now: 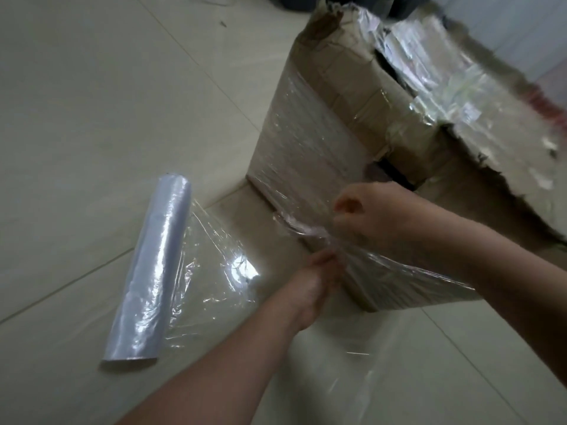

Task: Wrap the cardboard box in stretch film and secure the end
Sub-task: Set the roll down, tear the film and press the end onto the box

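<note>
A worn brown cardboard box (325, 118) stands on the tiled floor, its near side covered in clear stretch film. A roll of stretch film (150, 265) lies on the floor to its left, with a loose sheet of film (221, 271) running from it to the box's near corner. My left hand (310, 286) pinches the bunched film at that corner. My right hand (368, 216) grips the same bunched film just above, against the box.
The box's top flaps (460, 96) are torn and patched with shiny tape. Pale floor tiles (92, 118) spread to the left and front. Dark objects (294, 1) sit at the far top edge.
</note>
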